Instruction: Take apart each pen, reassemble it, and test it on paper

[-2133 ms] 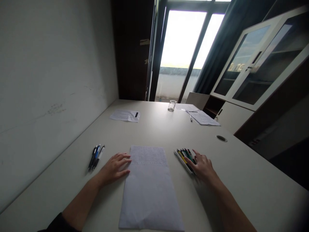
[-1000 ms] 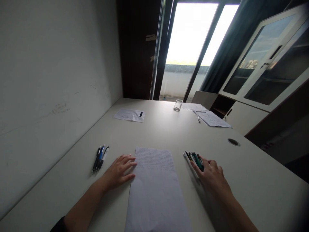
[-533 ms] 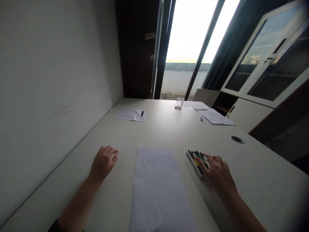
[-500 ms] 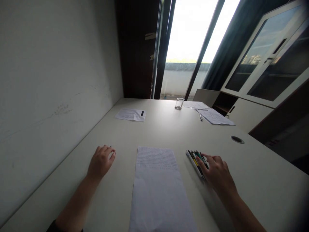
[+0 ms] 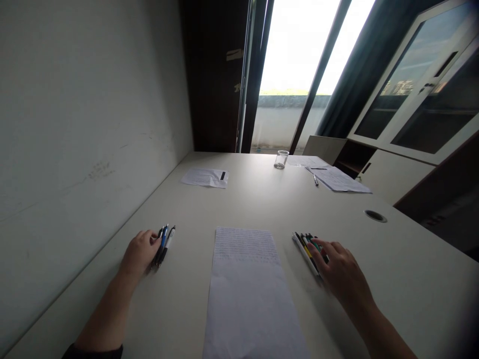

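Note:
My left hand (image 5: 137,252) is at the left of the table, fingers curled in against a small group of pens (image 5: 167,248). Dark, blue and white-and-black barrels show there; part of the group is hidden by the fingers. On the right, my right hand (image 5: 342,267) has its thumb and fingers closed over a row of several pens (image 5: 306,253) in white, yellow, black and green. Its fingers cover the near right side of that row. Between the hands lies a long sheet of paper (image 5: 250,294), with handwritten lines across its far part.
A clear glass (image 5: 281,159) stands at the far edge. Right of it are stacked papers (image 5: 342,179) and a single pen (image 5: 315,179). Another sheet (image 5: 205,177) lies at the far left. A round cable hole (image 5: 375,216) is at right; a wall (image 5: 93,149) borders the left.
My left hand has moved left, uncovering the pens beside it. My right hand stays on its row of pens. The view has shifted slightly.

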A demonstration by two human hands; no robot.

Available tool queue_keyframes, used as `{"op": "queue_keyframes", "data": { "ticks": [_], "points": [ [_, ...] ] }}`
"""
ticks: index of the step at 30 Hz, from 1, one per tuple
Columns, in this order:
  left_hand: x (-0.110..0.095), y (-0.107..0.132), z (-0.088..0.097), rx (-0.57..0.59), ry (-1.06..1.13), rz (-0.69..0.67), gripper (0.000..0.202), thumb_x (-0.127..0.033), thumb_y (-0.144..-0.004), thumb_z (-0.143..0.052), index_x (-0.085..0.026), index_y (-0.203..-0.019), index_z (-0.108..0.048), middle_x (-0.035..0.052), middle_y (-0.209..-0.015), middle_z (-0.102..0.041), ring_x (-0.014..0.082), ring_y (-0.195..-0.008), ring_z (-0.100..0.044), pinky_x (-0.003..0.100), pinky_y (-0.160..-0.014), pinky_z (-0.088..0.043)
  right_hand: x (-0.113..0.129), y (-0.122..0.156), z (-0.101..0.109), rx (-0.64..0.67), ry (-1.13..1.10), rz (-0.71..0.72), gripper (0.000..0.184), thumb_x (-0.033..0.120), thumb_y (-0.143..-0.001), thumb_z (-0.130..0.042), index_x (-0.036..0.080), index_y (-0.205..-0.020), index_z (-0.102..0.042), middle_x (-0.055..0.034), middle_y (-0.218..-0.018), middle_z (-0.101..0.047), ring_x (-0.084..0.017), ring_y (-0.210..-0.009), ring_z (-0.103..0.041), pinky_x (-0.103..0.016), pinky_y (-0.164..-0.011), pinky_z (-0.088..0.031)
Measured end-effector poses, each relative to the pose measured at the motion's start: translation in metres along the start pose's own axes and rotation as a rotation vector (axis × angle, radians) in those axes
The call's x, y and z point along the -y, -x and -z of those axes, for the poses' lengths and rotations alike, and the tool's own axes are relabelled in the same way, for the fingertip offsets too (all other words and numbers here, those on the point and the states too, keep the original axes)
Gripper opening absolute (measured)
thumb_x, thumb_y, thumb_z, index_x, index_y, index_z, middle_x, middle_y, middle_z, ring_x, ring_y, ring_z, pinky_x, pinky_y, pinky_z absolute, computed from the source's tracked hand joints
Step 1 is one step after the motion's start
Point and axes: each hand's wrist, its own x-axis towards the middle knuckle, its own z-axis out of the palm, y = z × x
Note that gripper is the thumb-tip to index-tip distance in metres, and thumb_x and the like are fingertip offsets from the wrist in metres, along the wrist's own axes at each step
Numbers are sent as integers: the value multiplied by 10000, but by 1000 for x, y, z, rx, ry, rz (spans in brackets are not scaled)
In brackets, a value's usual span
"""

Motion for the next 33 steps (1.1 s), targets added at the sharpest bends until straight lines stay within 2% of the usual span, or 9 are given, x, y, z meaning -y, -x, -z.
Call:
{"op": "queue_keyframes", "data": {
  "ticks": [7,14,16,18,21,23,26,29,33],
  "points": [
    [1,1,-4,104,-4,105,259,-446,-811,-531,-211,-707,-559,80,-739,-668,240,-698,-631,281,-614,-403,9,0,3,28,-53,10,579,592,-989,-292,157,-1080,-664,-116,-860,-647,-251,-760,-608,-389,-736,-485],
    [-12,3,13,83,13,170,222,-437,-800,-548,-227,-733,-574,75,-769,-700,273,-735,-659,311,-634,-415,19,0,6,13,-45,67,566,595,-988,-311,162,-1078,-665,-119,-897,-660,-259,-782,-605,-392,-730,-485],
    [-19,4,21,1,125,191,202,-422,-798,-571,-220,-802,-585,70,-808,-708,271,-773,-674,325,-694,-450,21,0,7,-7,-58,80,533,572,-992,-333,164,-1070,-667,-117,-895,-666,-259,-798,-610,-393,-748,-485],
    [-27,4,28,-96,290,232,255,-389,-776,-614,-207,-953,-589,61,-834,-708,260,-801,-687,343,-755,-482,22,0,7,-20,-78,92,495,549,-993,-358,169,-1072,-666,-109,-878,-670,-259,-820,-619,-392,-766,-485],
    [-38,6,37,-110,666,208,566,-404,-788,-645,-192,-1286,-483,22,-803,-695,237,-812,-702,391,-827,-522,25,0,7,-11,-120,96,451,523,-993,-386,178,-1099,-657,-91,-861,-670,-246,-826,-631,-379,-775,-491],
    [-46,8,42,-70,963,210,750,-400,-789,-662,-219,-1443,-341,5,-824,-679,228,-812,-708,412,-789,-564,28,0,8,-2,-146,79,439,516,-993,-394,183,-1120,-650,-83,-860,-670,-233,-808,-639,-364,-758,-499],
    [-58,12,46,-3,1228,221,840,-354,-779,-697,-286,-1496,-264,-19,-869,-646,215,-839,-717,431,-798,-585,33,1,9,18,-181,58,424,502,-995,-394,193,-1144,-643,-73,-842,-666,-218,-763,-648,-337,-704,-507],
    [-71,17,45,75,1359,223,790,-321,-797,-702,-329,-1475,-297,-30,-918,-627,209,-900,-716,433,-864,-571,39,1,11,51,-216,50,388,472,-992,-407,206,-1159,-634,-60,-816,-657,-196,-684,-635,-317,-645,-509],
    [-92,26,36,97,1479,193,766,-309,-804,-710,-351,-1451,-302,-33,-939,-634,189,-904,-707,437,-891,-561,46,4,11,63,-278,50,342,435,-982,-437,229,-1183,-622,-44,-805,-651,-163,-589,-594,-304,-598,-515]
  ]
}}
